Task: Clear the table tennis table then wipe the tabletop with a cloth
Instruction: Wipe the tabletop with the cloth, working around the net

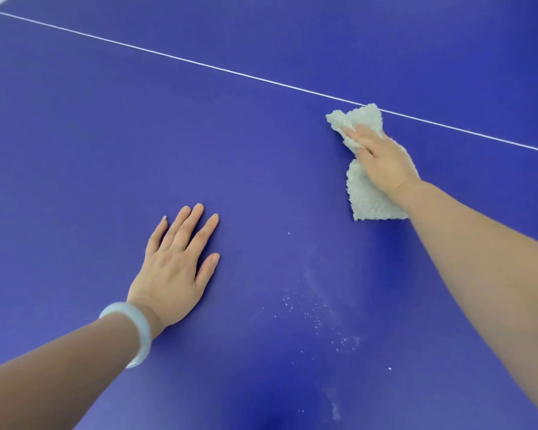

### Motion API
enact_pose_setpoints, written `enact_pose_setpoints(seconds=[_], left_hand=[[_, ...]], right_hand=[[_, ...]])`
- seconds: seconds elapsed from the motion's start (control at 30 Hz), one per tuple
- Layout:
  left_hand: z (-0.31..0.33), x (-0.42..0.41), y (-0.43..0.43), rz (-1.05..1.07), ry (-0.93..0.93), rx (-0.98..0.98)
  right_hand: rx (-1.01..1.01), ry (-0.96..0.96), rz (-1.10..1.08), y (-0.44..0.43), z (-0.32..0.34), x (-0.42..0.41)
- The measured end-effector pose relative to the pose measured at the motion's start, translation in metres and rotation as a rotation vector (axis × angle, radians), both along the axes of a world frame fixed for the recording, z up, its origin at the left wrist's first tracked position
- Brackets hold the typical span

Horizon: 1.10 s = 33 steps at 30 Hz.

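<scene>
Right hand, fingers flat, is pressing the cloth onto the tabletop at centre right to wipe; left hand is lying open, empty, lower left, likely bracing.

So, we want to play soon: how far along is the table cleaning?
Done: clearing, it seems; only the hands and the cloth lie on the visible tabletop. In hand: the right hand presses the cloth flat by the white line, and the left hand rests flat on the surface. Left: pale specks and smears nearer the person.
</scene>
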<state>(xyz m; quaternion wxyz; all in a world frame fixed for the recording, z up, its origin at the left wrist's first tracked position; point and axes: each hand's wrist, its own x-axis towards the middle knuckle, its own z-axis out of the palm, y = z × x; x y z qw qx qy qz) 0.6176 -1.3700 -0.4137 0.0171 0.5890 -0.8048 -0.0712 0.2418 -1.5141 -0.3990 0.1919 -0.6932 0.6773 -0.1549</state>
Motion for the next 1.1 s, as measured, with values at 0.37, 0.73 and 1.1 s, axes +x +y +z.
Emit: enact_pose_setpoints(seconds=[0.37, 0.73, 1.1], left_hand=[[-0.002, 0.002, 0.000, 0.011, 0.031, -0.012], [-0.005, -0.001, 0.000, 0.001, 0.013, 0.000], [0.004, 0.080, 0.085, 0.096, 0.038, 0.042]], right_hand=[[0.087, -0.064, 0.288, 0.173, -0.002, -0.032], [0.003, -0.013, -0.353, 0.285, -0.008, 0.092], [0.054, 0.024, -0.650, 0.389, -0.010, 0.126]])
